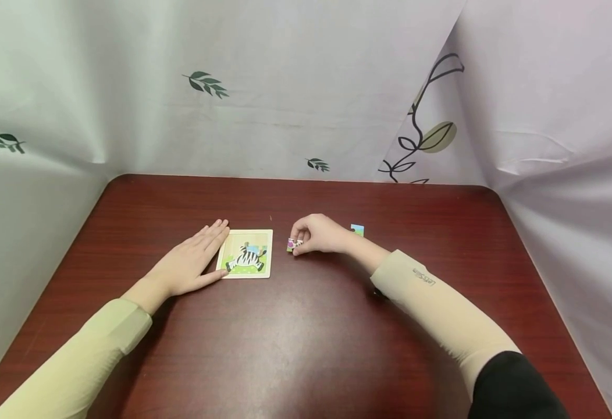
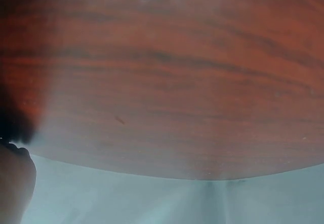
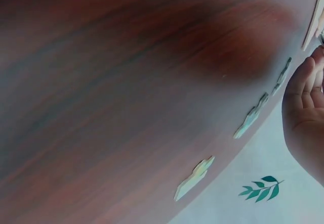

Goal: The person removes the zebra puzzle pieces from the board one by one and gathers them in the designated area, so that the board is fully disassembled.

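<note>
A small square puzzle board (image 1: 271, 256) with a light wooden rim lies on the table and carries a zebra picture on green and blue. My left hand (image 1: 193, 262) rests along its left side, fingers straight, thumb at the lower left corner. Just right of the board, my right hand (image 1: 319, 234) pinches a puzzle piece (image 1: 290, 245) with pink, green and black-and-white striped parts between thumb and fingers. Part of this piece is hidden by the fingers. In the right wrist view the right hand (image 3: 306, 107) shows at the right edge.
A blue and green puzzle piece (image 1: 357, 229) lies behind the right wrist. Loose pieces show in the right wrist view, among them a pale piece (image 3: 195, 178) and another piece (image 3: 251, 116). The dark red table (image 1: 264, 349) meets white leaf-patterned cloth (image 1: 285, 105) behind.
</note>
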Available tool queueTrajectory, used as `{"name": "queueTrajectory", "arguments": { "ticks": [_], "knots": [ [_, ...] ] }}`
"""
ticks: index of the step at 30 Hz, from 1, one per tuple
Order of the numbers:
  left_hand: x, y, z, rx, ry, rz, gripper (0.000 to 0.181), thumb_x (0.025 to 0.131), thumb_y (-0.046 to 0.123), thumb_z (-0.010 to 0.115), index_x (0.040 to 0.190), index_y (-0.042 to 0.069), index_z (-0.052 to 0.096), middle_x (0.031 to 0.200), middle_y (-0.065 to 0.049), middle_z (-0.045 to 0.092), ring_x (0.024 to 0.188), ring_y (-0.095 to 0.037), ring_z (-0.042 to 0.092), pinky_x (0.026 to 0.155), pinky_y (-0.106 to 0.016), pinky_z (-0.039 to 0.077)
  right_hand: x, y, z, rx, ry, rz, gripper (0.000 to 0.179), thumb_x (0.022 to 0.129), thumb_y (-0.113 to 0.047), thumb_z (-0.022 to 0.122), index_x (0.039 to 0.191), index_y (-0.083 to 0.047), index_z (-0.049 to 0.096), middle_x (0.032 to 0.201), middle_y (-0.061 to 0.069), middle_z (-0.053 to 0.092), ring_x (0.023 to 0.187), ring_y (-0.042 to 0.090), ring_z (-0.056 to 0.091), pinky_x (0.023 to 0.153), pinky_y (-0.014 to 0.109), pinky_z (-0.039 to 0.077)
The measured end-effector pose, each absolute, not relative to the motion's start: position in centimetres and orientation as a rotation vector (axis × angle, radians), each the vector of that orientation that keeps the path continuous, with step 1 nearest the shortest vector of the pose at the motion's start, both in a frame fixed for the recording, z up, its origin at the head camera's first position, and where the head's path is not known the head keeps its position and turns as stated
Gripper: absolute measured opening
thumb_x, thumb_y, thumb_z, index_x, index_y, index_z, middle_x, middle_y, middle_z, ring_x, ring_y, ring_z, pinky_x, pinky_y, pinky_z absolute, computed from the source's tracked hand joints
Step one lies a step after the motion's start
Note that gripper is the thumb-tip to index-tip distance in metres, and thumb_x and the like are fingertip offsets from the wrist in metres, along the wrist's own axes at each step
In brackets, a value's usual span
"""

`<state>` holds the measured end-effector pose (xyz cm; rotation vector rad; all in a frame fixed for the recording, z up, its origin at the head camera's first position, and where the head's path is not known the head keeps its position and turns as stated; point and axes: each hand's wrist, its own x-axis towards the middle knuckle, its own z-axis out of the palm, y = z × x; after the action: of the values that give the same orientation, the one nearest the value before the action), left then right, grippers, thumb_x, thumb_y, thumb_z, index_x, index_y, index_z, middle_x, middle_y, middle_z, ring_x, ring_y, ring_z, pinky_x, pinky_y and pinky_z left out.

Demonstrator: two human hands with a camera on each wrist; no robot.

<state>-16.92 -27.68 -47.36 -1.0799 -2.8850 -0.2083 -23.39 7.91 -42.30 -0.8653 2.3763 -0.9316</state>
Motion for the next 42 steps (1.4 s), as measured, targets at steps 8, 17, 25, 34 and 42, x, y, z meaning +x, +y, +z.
{"name": "queueTrajectory", "arguments": {
  "ticks": [8,17,25,34,42],
  "knots": [
    [-17.2,-27.7,-47.3,-1.089,-2.891,-0.191,0.093,0.100,0.050,0.066,0.164,-0.006,0.028,0.174,-0.024,0.027,0.162,-0.040,0.027,0.132,-0.017,-0.009,-22.5,9.1,-42.7,-0.943,2.424,-0.772,0.016,0.086,-0.017,0.090,0.091,-0.012,0.075,0.081,-0.001,0.071,0.073,0.006,0.062,0.072,0.021,0.054],
    [-17.2,-27.7,-47.1,-1.088,-2.893,-0.197,0.093,0.100,0.050,0.065,0.164,-0.006,0.028,0.173,-0.025,0.027,0.162,-0.041,0.027,0.136,-0.023,-0.002,-22.3,9.2,-42.8,-0.999,2.503,-0.690,0.014,0.089,-0.020,0.087,0.094,-0.014,0.076,0.080,-0.003,0.070,0.071,0.006,0.060,0.070,0.022,0.051],
    [-17.2,-27.6,-47.0,-1.070,-2.941,-0.194,0.093,0.101,0.048,0.065,0.165,-0.005,0.026,0.175,-0.023,0.024,0.163,-0.040,0.024,0.138,-0.039,0.015,-22.2,9.2,-43.1,-1.061,2.581,-0.636,0.021,0.087,-0.024,0.089,0.101,-0.014,0.077,0.090,-0.003,0.066,0.078,0.007,0.060,0.074,0.023,0.052],
    [-17.1,-27.8,-47.3,-1.091,-2.878,-0.206,0.092,0.101,0.050,0.065,0.164,-0.006,0.028,0.173,-0.025,0.028,0.162,-0.040,0.028,0.135,-0.020,-0.004,-22.2,9.4,-42.9,-1.085,2.580,-0.690,0.027,0.085,-0.026,0.091,0.106,-0.013,0.078,0.094,-0.002,0.067,0.083,0.009,0.062,0.078,0.022,0.053],
    [-17.1,-27.7,-47.2,-1.079,-2.896,-0.208,0.092,0.100,0.050,0.065,0.164,-0.006,0.029,0.173,-0.024,0.028,0.162,-0.039,0.028,0.134,-0.020,-0.004,-22.1,9.6,-42.9,-1.097,2.572,-0.692,0.022,0.088,-0.022,0.089,0.104,-0.013,0.078,0.093,-0.002,0.066,0.083,0.009,0.062,0.078,0.022,0.054]
  ]
}}
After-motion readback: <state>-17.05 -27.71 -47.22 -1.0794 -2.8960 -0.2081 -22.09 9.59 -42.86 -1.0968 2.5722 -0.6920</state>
